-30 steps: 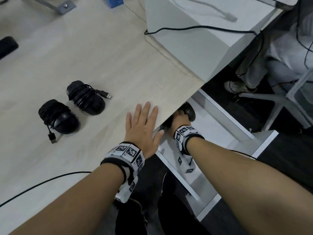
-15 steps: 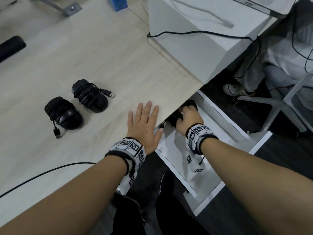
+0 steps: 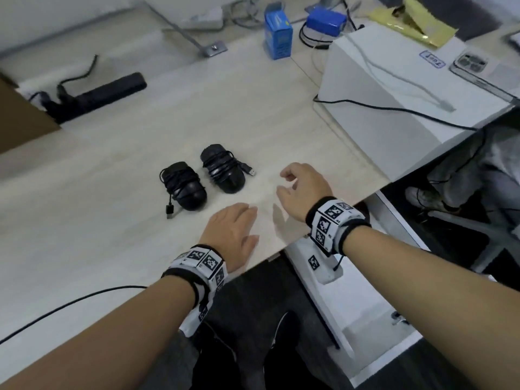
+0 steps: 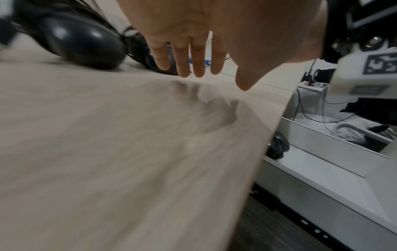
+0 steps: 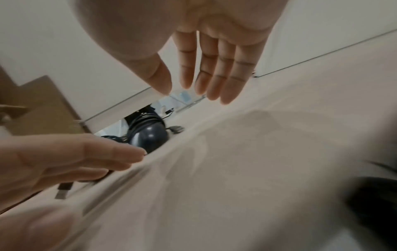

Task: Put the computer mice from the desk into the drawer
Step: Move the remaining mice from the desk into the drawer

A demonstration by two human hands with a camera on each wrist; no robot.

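- While neither hand holds anything, the right hand (image 3: pixel 302 190) hangs over the desk with loosely spread fingers (image 5: pixel 223 79), and the left hand (image 3: pixel 230 235) lies low and flat-fingered just above the pale wood-grain laminate desk top (image 3: pixel 112 192), at about 7 o'clock of the right one.
- Nothing stands between the hands and the two glossy black rounded computer mice (image 3: pixel 222 171), which sit side by side at roughly 10 o'clock of the right hand, near but apart from it.
- Each mouse has its thin black cable wound round the body; the right one trails a metal USB plug (image 3: pixel 249 170) toward 3 o'clock, the left mouse (image 3: pixel 184 185) drops its plug toward 6 o'clock.
- A third black cable-wrapped mouse (image 4: pixel 277 147) lies in the open white smooth-sided drawer (image 3: pixel 351 299), partly hidden under the desk edge, at about 5 o'clock of the right hand.
- One long black cable (image 3: pixel 70 302) runs across the near desk at 8 o'clock.
- Farther off: one black oblong power strip (image 3: pixel 98 95) at 10 o'clock, one blue carton (image 3: pixel 278 38) at 12 o'clock, and one white boxy case (image 3: pixel 394 94) with a black and a white cable over it at 1 o'clock.
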